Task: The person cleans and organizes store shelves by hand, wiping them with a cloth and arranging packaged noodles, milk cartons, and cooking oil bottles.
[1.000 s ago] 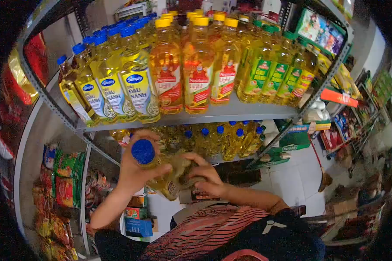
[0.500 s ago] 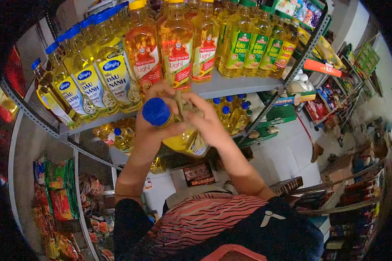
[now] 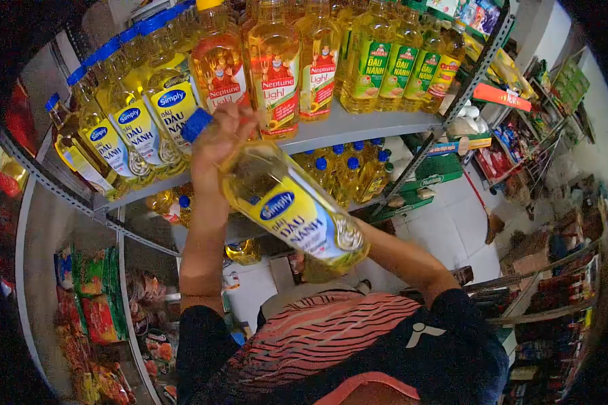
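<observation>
Both hands hold the oil bottle [image 3: 294, 209]: left hand [image 3: 219, 138] at its neck, right hand hidden beneath; not yet on the shelf [image 3: 358, 128].

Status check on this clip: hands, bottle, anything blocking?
Left hand gripping neck of Simply oil bottle, tilted. Right hand under bottle base, mostly hidden. Upper shelf full of oil bottles directly ahead.
</observation>
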The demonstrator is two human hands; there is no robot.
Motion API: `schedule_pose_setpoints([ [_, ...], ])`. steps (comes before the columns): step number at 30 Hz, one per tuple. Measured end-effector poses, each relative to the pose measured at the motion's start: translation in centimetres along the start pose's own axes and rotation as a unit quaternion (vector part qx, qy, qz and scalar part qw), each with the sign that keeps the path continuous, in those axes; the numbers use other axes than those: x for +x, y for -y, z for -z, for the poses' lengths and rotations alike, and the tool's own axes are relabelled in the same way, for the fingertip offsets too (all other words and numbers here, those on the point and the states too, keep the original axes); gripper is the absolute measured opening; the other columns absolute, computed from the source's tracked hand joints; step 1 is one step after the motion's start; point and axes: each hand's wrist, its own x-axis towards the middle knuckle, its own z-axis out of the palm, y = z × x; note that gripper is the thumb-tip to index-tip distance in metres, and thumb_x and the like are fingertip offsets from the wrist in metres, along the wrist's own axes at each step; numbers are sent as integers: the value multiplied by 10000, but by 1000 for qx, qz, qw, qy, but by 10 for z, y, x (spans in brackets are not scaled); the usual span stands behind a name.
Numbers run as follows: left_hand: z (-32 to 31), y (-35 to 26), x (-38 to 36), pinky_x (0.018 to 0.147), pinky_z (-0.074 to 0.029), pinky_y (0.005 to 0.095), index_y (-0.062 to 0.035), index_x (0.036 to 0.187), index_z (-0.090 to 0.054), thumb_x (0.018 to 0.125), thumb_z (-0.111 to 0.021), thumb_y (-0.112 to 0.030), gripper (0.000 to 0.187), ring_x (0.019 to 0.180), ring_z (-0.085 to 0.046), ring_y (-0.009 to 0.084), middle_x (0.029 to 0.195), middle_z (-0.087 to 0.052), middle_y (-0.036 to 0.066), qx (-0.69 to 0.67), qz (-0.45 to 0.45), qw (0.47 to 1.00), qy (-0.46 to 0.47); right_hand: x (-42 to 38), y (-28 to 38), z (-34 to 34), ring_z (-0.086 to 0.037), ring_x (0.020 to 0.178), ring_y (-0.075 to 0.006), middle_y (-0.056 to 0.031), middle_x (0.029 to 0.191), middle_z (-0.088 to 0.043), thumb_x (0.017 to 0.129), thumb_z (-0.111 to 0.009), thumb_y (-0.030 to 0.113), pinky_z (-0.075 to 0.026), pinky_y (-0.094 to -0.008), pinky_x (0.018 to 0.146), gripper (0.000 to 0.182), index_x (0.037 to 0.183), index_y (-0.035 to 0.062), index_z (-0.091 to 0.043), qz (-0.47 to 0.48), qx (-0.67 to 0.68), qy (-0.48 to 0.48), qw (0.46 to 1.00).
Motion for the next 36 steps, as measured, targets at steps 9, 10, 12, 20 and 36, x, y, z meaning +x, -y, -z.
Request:
schedule_pose_setpoints([
  [9,-17,33,-10,722,-443,356,-69,804,-440,639,-581,-42,218,728,-556,229,818,-569,153,201,-101,973,56,-19,1,-16,-426,1102,-239,-83,1218,-433,828,-406,401,-314,-395,953,480,1204,103,-388,342,146,-41,928],
  [10,-18,40,-15,722,-441,358,-72,802,-444,645,-586,-50,212,724,-554,220,814,-576,152,191,-124,967,114,-23,0,-10,-426,1102,-239,-83,1218,-433,828,-406,401,-314,-395,953,480,1204,103,-388,348,145,-41,925],
  [12,-23,54,-18,708,-443,369,-89,789,-459,632,-615,-63,223,690,-559,203,768,-599,119,169,-180,953,178,-31,-3,-5,-457,1062,-245,-87,1154,-487,832,-379,422,-336,-400,933,466,1155,91,-437,399,78,-192,893],
  [20,-80,78,-52,663,-452,363,-127,794,-494,640,-693,-202,262,707,-575,222,816,-621,60,301,-224,835,402,-76,4,12,-505,974,-276,-98,1066,-541,841,-359,398,-387,-423,866,416,1078,83,-492,467,112,-218,850],
  [36,-107,155,-61,764,-463,367,-68,784,-579,661,-567,-175,164,795,-574,231,803,-587,72,351,-330,697,531,-113,-30,-22,-531,911,-209,-85,979,-554,867,-376,330,-419,-348,803,306,1032,95,-483,475,101,-227,844],
])
